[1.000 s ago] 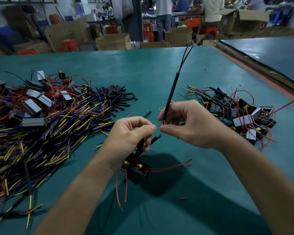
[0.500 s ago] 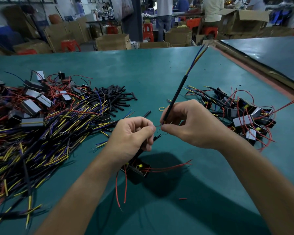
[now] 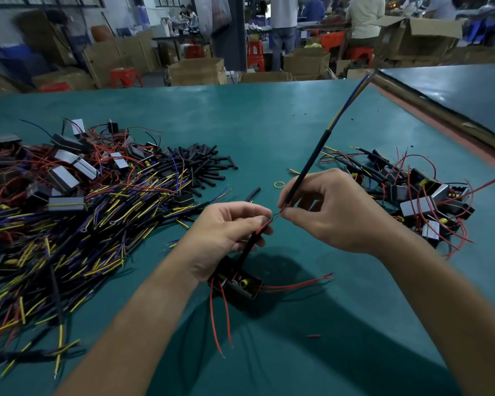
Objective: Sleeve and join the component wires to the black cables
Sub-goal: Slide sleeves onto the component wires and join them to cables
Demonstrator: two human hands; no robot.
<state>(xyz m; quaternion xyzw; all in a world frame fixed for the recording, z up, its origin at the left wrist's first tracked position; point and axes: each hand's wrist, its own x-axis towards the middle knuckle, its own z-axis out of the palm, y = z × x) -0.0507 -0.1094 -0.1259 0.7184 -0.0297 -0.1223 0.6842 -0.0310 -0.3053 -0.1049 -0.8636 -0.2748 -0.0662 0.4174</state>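
Centre frame: left hand (image 3: 226, 232) fingers pinch red component wire (image 3: 263, 226); right hand (image 3: 335, 212) fingers pinch black cable (image 3: 312, 162), tilted upper right.

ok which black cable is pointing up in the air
The black cable pinched in the right hand, slanting up with blue and yellow wires at its top; the others lie in the left pile.

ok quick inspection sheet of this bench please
surface: green table
job's things: black cable slants up from the right hand; component below the left hand, black sleeve on its red wire
clutter: cable pile at left, loose sleeves beside it, component pile at right, yellow band, red offcut
grippers: left hand pinches red wire, right hand pinches black cable
cables: blue and yellow cores at black cable's top end
surroundings: cardboard boxes, red stools, people
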